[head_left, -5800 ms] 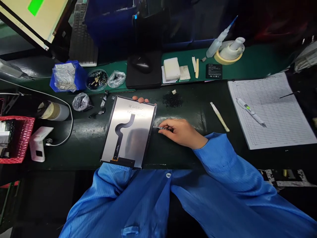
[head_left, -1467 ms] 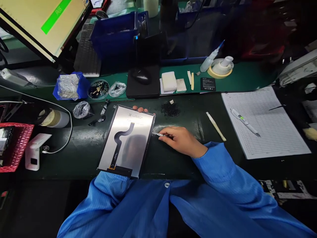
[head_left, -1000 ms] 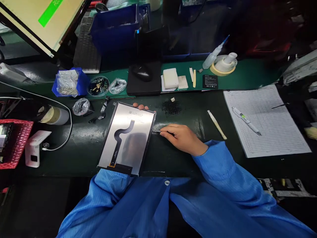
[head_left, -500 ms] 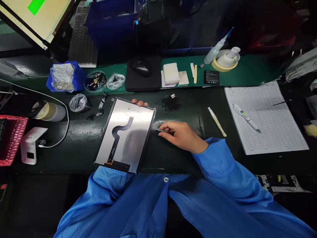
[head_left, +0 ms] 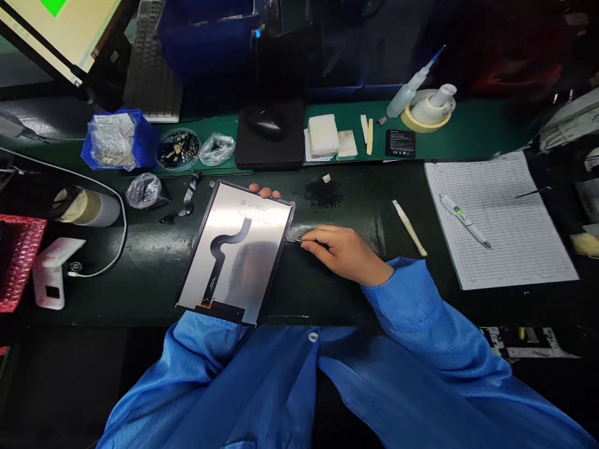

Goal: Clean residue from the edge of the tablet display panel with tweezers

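A display panel (head_left: 248, 262) with a silvery back faces me, tilted, with a dark curved ribbon cable (head_left: 218, 249) running along it. My left hand (head_left: 264, 191) holds the panel from beneath; only several fingertips show past its far edge. In my right hand (head_left: 346, 252), pinched between thumb and fingers, is a pair of metal tweezers (head_left: 294, 240). The tips meet the panel's right edge; whether they grip anything there I cannot tell. A heap of black scraps (head_left: 324, 193) with a small white piece lies beyond my right hand.
Toward the right lie a ruled paper sheet (head_left: 505, 249) with a pen (head_left: 465, 221) and a pale stick (head_left: 409, 227). Along the back stand a blue bin (head_left: 145, 143), a dish of small parts (head_left: 178, 149), a mouse (head_left: 266, 121), white pads (head_left: 322, 136) and a dropper bottle (head_left: 405, 100). A white cable (head_left: 125, 224) curves at left.
The tweezers have turned a little in my right fingers and look thinner now. The panel and my left hand stay nearly where they were; the whole view has shifted slightly.
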A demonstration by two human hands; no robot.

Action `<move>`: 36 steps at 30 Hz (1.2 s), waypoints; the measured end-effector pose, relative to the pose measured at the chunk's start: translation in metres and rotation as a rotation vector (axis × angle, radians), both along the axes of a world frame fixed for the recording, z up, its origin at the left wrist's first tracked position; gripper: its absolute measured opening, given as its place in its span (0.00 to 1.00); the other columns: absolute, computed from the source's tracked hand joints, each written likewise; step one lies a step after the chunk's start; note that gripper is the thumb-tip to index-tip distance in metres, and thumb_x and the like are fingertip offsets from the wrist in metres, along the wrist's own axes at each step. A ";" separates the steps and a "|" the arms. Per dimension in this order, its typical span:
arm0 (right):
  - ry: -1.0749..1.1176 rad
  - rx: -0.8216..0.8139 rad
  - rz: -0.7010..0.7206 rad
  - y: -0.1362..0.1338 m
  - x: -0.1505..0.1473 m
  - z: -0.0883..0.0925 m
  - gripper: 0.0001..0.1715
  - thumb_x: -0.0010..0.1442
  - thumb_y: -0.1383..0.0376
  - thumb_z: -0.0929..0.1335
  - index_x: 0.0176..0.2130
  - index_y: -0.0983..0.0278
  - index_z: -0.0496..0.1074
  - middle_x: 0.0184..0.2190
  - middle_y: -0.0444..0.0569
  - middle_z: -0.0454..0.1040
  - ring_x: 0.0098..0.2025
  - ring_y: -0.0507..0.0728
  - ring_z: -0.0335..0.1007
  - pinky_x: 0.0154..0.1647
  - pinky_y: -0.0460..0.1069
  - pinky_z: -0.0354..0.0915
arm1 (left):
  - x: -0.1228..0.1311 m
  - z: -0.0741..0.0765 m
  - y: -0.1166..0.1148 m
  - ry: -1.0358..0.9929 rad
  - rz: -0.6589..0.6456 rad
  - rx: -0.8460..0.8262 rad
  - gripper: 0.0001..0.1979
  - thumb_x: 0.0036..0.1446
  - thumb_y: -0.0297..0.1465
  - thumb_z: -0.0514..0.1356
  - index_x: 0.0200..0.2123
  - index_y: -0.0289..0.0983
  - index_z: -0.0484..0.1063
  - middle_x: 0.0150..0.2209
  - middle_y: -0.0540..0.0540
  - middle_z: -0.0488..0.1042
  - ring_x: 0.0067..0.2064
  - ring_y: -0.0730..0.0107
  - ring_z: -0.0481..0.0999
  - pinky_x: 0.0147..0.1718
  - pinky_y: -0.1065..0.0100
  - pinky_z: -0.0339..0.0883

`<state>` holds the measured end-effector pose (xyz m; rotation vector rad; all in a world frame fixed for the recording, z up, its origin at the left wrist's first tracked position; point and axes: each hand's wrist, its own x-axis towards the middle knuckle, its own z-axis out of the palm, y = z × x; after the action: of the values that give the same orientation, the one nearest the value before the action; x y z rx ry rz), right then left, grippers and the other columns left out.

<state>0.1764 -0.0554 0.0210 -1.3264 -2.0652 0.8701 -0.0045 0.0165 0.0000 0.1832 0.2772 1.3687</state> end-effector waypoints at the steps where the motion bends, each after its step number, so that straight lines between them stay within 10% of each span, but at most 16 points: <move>1: 0.004 -0.020 -0.005 0.000 0.000 0.000 0.11 0.69 0.63 0.66 0.41 0.60 0.79 0.39 0.47 0.82 0.40 0.56 0.78 0.43 0.51 0.70 | 0.001 0.000 0.000 0.020 0.019 -0.005 0.30 0.44 0.57 0.61 0.41 0.40 0.67 0.36 0.47 0.69 0.39 0.66 0.73 0.40 0.56 0.75; 9: -0.005 -0.021 -0.023 0.000 0.000 -0.003 0.09 0.68 0.62 0.68 0.42 0.59 0.79 0.39 0.47 0.82 0.40 0.57 0.77 0.42 0.52 0.70 | 0.000 -0.013 0.002 -0.014 0.009 0.043 0.34 0.40 0.59 0.61 0.43 0.40 0.68 0.38 0.45 0.70 0.41 0.64 0.73 0.42 0.53 0.75; 26: 0.034 -0.128 -0.091 -0.001 0.001 -0.001 0.07 0.64 0.60 0.71 0.42 0.59 0.79 0.31 0.43 0.80 0.31 0.54 0.75 0.33 0.49 0.68 | -0.001 0.000 0.000 0.245 0.008 0.042 0.36 0.42 0.64 0.56 0.43 0.42 0.61 0.38 0.46 0.64 0.43 0.64 0.66 0.49 0.57 0.64; 36: 0.027 -0.112 -0.085 0.000 0.002 0.000 0.07 0.64 0.61 0.71 0.42 0.60 0.78 0.34 0.44 0.81 0.33 0.55 0.76 0.35 0.49 0.68 | -0.002 0.010 -0.008 0.054 -0.058 0.027 0.29 0.51 0.58 0.57 0.43 0.40 0.64 0.38 0.47 0.67 0.42 0.68 0.69 0.46 0.60 0.69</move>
<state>0.1787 -0.0556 0.0213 -1.4426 -1.9496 0.9721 -0.0061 0.0086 0.0099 0.2493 0.2962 1.3122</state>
